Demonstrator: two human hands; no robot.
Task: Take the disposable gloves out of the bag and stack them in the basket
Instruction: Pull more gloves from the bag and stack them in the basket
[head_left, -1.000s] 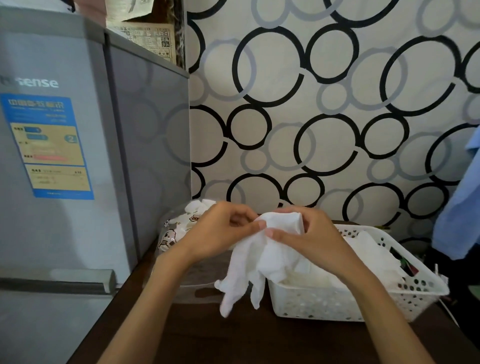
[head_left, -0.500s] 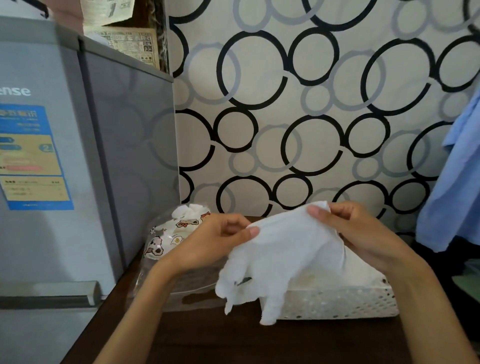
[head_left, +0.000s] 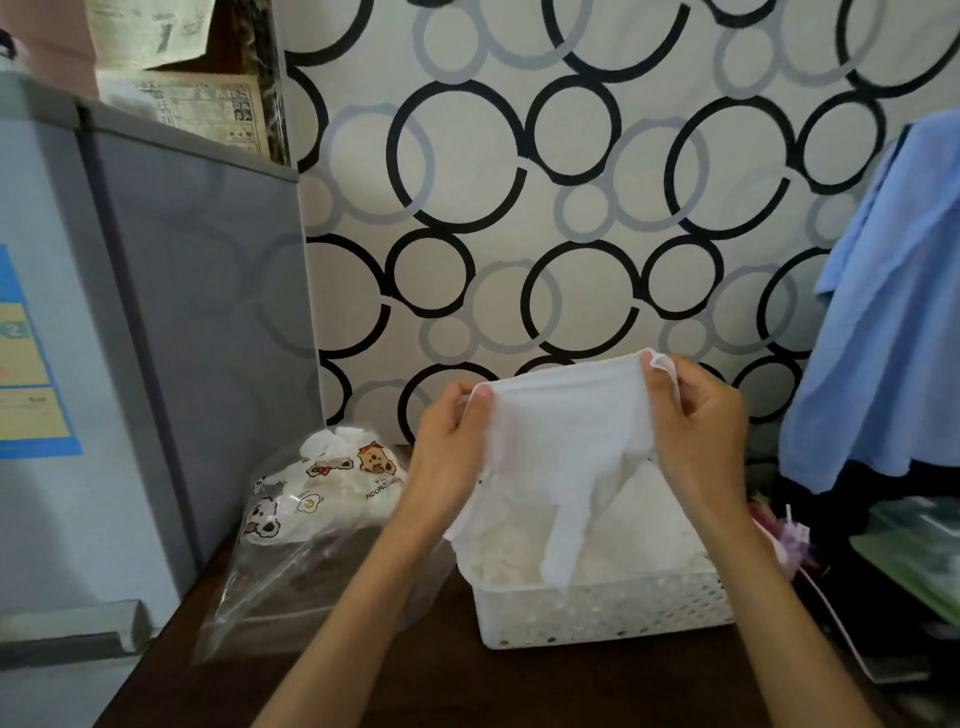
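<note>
A thin white disposable glove hangs spread out above the white perforated basket. My left hand pinches the cuff's left corner and my right hand pinches its right corner. The glove's fingers point down into the basket, where several white gloves lie in a pile. To the left of the basket lies the clear plastic bag with cartoon bear prints, white gloves showing inside it.
A grey fridge stands close on the left, against the dark wooden table. Circle-patterned wallpaper is behind. A blue cloth hangs at the right, with green and dark items under it by the table's right edge.
The glove was bunched between both hands left of the basket. My hands have drawn apart, spreading the cuff flat, and carried it right, over the basket.
</note>
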